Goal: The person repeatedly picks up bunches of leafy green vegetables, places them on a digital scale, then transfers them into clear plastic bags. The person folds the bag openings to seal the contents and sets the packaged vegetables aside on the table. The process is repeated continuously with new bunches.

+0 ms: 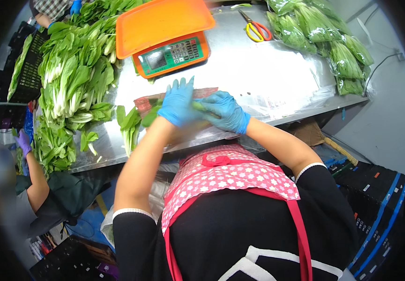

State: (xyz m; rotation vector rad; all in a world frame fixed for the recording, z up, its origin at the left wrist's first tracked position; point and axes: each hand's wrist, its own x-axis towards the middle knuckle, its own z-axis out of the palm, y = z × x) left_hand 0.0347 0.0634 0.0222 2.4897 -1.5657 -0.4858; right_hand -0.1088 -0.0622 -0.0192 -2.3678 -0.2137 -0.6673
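Note:
In a blue glove, my left hand (178,103) lies with its fingers stretched out over some leafy greens (150,116); blur hides whether it grips them. My right hand (223,110), gloved too, has its fingers curled around the stem end of the greens. Beneath both hands is a reddish cloth or mat (206,92) on the metal table (258,70). A separate bunch of leafy greens (129,126) lies left of my left hand. Beyond my hands stands an orange digital scale (170,56) with an orange tray (163,24).
Loose greens (72,70) are heaped on the left. Scissors (257,30) with yellow and red handles lie at the back. Bagged greens (318,31) are stacked at the right, near clear plastic bags (307,102). Co-workers' gloved hands (23,142) show at the left and top left.

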